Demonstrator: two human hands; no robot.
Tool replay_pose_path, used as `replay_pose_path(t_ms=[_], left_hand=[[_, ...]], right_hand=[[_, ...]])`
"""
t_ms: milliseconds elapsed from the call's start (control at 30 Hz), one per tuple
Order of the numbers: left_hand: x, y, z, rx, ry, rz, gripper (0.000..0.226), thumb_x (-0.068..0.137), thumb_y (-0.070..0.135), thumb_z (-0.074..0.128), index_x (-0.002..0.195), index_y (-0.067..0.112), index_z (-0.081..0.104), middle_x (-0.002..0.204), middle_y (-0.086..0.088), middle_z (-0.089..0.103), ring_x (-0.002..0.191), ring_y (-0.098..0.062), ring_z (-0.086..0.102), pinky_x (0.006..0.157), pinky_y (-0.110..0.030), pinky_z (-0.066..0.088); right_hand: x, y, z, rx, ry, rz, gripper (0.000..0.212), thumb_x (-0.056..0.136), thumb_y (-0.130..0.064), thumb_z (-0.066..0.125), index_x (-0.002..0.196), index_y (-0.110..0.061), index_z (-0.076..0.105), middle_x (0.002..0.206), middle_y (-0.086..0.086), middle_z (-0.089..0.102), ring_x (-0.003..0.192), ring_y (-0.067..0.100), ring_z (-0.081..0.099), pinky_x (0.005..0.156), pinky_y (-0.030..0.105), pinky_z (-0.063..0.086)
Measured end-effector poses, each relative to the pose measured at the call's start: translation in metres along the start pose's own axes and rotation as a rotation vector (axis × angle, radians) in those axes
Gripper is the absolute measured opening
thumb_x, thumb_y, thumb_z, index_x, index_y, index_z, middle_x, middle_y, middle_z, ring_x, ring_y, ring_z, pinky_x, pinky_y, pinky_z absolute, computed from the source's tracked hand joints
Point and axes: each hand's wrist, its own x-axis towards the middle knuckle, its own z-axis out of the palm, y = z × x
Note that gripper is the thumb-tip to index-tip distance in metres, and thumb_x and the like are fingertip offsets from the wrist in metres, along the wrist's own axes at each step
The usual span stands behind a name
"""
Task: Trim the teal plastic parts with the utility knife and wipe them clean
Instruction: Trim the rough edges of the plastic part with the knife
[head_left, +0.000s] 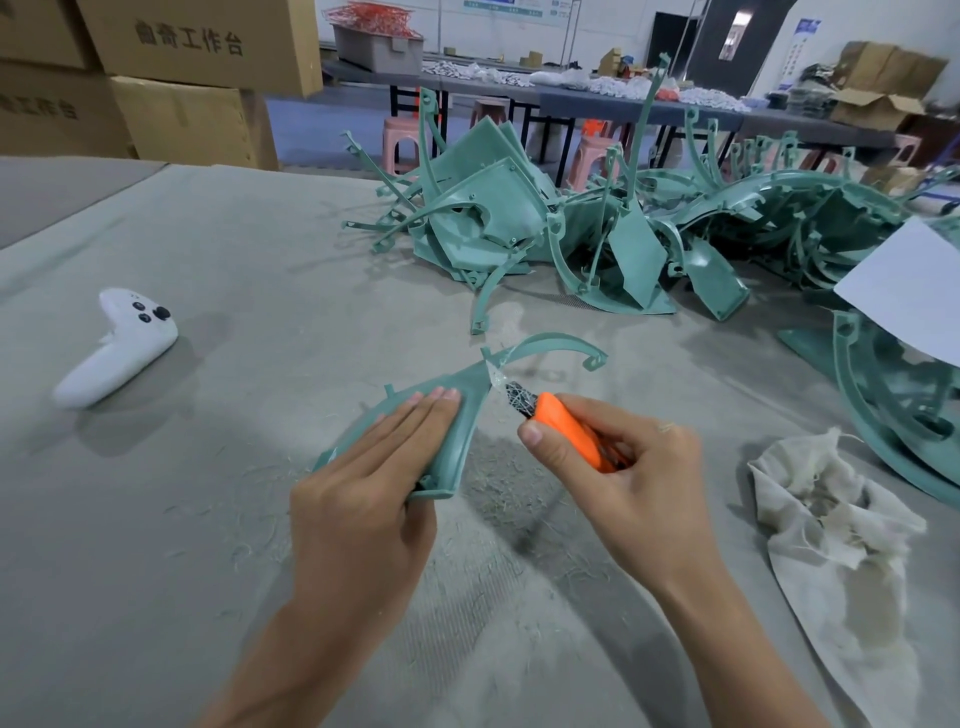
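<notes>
My left hand (363, 478) holds a teal plastic part (457, 441) tilted above the table, fingers flat across its upper face and thumb hidden beneath it. A thin curved arm (550, 345) runs from the part's narrow tip off to the right. My right hand (623, 467) grips an orange utility knife (566, 434), its blade touching the part's tip where a pale sliver of flash curls away. A crumpled off-white rag (831, 514) lies on the table to the right of my right hand.
A large pile of teal parts (623, 223) fills the back and right of the grey cloth-covered table (182, 519). A white controller (119, 345) lies at left. Cardboard boxes (182, 78) stand at back left. Fine shavings litter the cloth under my hands.
</notes>
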Motion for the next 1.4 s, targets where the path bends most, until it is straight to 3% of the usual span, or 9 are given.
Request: replay_pose_path(t_ms=[267,400,533,700,867,967,1167,1300,1400], left_hand=[[-0.001,-0.001,-0.001,-0.011,0.006,-0.011,0.059,0.065,0.0,0.036,0.114,0.004,0.07,0.118,-0.001,0.065,0.114,-0.01,0.056,0.095,-0.024,0.047],[-0.001,-0.001,-0.001,-0.012,0.001,-0.016,0.058,0.066,0.001,0.036,0.114,0.005,0.07,0.116,-0.004,0.067,0.113,-0.011,0.057,0.09,-0.026,0.049],[-0.004,0.003,0.001,-0.017,0.003,0.004,0.058,0.067,0.001,0.036,0.114,0.006,0.069,0.119,-0.001,0.065,0.115,-0.009,0.056,0.098,-0.027,0.046],[-0.004,0.004,0.003,-0.009,0.021,-0.001,0.057,0.067,0.001,0.036,0.113,0.006,0.07,0.118,-0.001,0.065,0.115,-0.009,0.056,0.097,-0.028,0.046],[-0.004,0.002,0.002,0.051,0.02,0.078,0.053,0.075,-0.005,0.036,0.116,0.006,0.068,0.12,-0.002,0.066,0.118,-0.017,0.06,0.098,-0.035,0.048],[-0.006,0.0,0.003,0.098,0.021,0.134,0.056,0.072,-0.017,0.044,0.118,0.006,0.067,0.123,-0.003,0.065,0.117,-0.022,0.061,0.096,-0.042,0.05],[-0.008,-0.001,0.002,0.101,0.007,0.13,0.05,0.08,-0.013,0.041,0.119,0.004,0.066,0.124,-0.006,0.064,0.119,-0.023,0.06,0.099,-0.041,0.048],[-0.008,-0.001,-0.001,0.089,-0.023,0.084,0.051,0.08,-0.003,0.034,0.12,0.003,0.066,0.124,-0.005,0.064,0.119,-0.023,0.06,0.102,-0.037,0.046],[-0.007,-0.002,-0.002,0.071,-0.015,0.064,0.055,0.075,-0.003,0.033,0.12,0.005,0.065,0.124,-0.005,0.064,0.119,-0.019,0.06,0.103,-0.035,0.045]], right_hand=[[-0.001,-0.001,-0.003,0.02,-0.016,-0.021,0.025,0.081,-0.061,0.067,0.093,-0.039,0.068,0.061,0.003,0.051,0.05,0.015,0.039,0.046,0.021,0.031],[-0.001,0.0,-0.001,-0.026,0.002,-0.04,0.027,0.082,-0.063,0.065,0.096,-0.039,0.065,0.06,0.004,0.05,0.049,0.017,0.04,0.045,0.021,0.03],[0.004,0.006,-0.009,-0.074,0.081,0.003,0.036,0.079,-0.064,0.066,0.102,-0.036,0.069,0.061,0.0,0.056,0.046,0.01,0.04,0.045,0.024,0.034],[0.002,0.004,-0.01,-0.063,0.022,-0.022,0.023,0.088,-0.055,0.06,0.082,-0.034,0.068,0.056,-0.006,0.047,0.045,0.005,0.037,0.047,0.01,0.026],[0.006,0.0,-0.012,0.198,0.096,0.15,0.04,0.097,-0.056,0.037,0.093,-0.028,0.066,0.065,0.001,0.063,0.04,0.015,0.053,0.037,0.026,0.038],[0.005,0.0,-0.013,0.293,-0.026,0.233,0.045,0.099,-0.052,0.032,0.094,-0.021,0.064,0.065,0.005,0.067,0.039,0.021,0.057,0.036,0.028,0.041],[0.003,0.001,-0.006,-0.022,-0.096,0.055,0.032,0.101,-0.052,0.032,0.085,-0.036,0.054,0.064,-0.001,0.062,0.046,0.012,0.052,0.046,0.023,0.039],[-0.001,0.002,-0.008,-0.097,-0.114,-0.07,0.032,0.103,-0.048,0.035,0.079,-0.032,0.049,0.055,0.005,0.049,0.044,0.018,0.041,0.045,0.034,0.034],[-0.003,0.001,-0.008,-0.156,-0.119,-0.12,0.033,0.103,-0.05,0.035,0.083,-0.03,0.051,0.054,0.005,0.046,0.046,0.018,0.04,0.045,0.03,0.032]])
